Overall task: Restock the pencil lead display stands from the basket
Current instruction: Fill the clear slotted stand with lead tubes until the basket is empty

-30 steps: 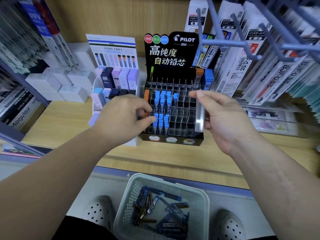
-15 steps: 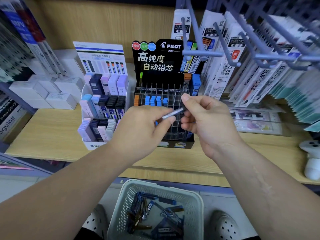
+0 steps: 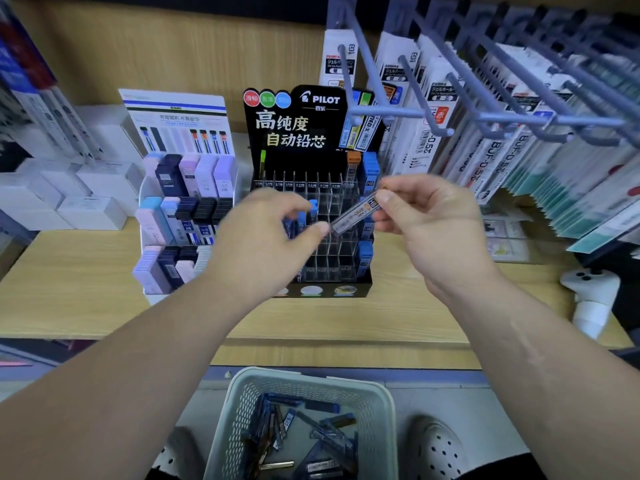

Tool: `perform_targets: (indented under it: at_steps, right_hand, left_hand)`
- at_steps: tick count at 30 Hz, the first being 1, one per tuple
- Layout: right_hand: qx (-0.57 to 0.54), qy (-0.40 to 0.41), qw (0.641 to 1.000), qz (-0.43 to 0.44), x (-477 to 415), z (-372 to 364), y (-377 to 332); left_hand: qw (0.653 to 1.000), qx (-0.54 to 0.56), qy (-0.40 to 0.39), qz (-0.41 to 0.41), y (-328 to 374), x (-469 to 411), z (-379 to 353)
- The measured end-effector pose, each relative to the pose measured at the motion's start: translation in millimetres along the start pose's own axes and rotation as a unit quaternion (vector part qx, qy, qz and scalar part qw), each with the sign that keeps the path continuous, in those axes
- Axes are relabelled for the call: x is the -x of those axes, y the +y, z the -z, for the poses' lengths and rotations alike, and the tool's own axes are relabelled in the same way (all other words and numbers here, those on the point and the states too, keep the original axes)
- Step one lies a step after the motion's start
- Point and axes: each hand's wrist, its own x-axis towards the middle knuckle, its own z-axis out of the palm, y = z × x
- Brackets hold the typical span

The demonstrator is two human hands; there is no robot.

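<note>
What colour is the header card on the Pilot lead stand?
Black, with white and yellow lettering. The Pilot stand's cardboard header shows best in the head view.

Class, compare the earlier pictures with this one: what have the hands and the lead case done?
The left hand left the Pilot stand and came to touch the lower end of the lead case. The right hand, pinching it throughout, tipped it from upright to slanted. The basket and the stand stay put.
</note>
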Motion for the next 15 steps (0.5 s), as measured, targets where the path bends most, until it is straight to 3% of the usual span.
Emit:
perform_targets:
  at_steps: [3, 7, 11, 15]
  right_hand:
    - [0.075, 0.022, 0.996, 0.046, -13.4, 5.9, -5.9]
    - [0.241, 0.031, 0.961, 0.133, -42.1, 5.9, -16.4]
    - [0.347, 0.012, 0.916, 0.200, -56.6, -5.4, -22.0]
    - [0.405, -0.036, 0.888, 0.214, -70.1, -12.5, -20.0]
  left_hand:
    - [0.992, -0.111, 0.052, -0.018, -15.8, -7.5, 12.9]
    - [0.979, -0.203, -0.004, -0.003, -26.6, -11.0, 17.9]
    - [0.971, -0.233, -0.052, -0.020, -26.6, -8.5, 20.5]
    - [0.980, -0.195, -0.035, -0.034, -30.6, -8.1, 21.9]
